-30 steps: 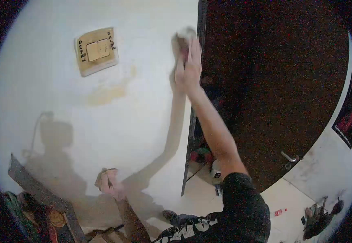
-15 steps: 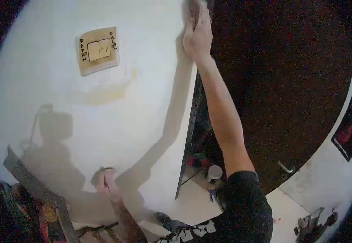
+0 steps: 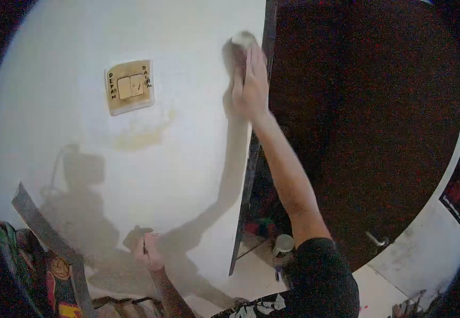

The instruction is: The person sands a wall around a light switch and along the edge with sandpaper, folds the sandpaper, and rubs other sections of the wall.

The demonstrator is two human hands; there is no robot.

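My right hand (image 3: pixel 251 87) is stretched up along the white wall (image 3: pixel 193 79), close to its dark-edged border. Beneath its fingertips is a pale, rounded pad (image 3: pixel 245 40), pressed against the wall; its exact kind is unclear. Lower down, my left hand (image 3: pixel 148 252) is held near the wall with its fingers curled. Whatever those fingers may hold is hidden or too small to name. To the left of my right hand, a light switch (image 3: pixel 130 87) sits on a yellowed plate with handwritten letters, with a yellowish stain (image 3: pixel 140 140) below it.
A dark brown door (image 3: pixel 357 127) with a metal handle (image 3: pixel 377 239) stands to the right. A pale can (image 3: pixel 283 245) is on the floor beside the wall's end. At lower left are a grey board (image 3: pixel 44 225) and dark bundled items (image 3: pixel 26 249).
My right hand has moved down the wall and slightly left with the pad, which now shows more clearly. The view has tilted up a little. My left hand stays low, its fingers still curled.
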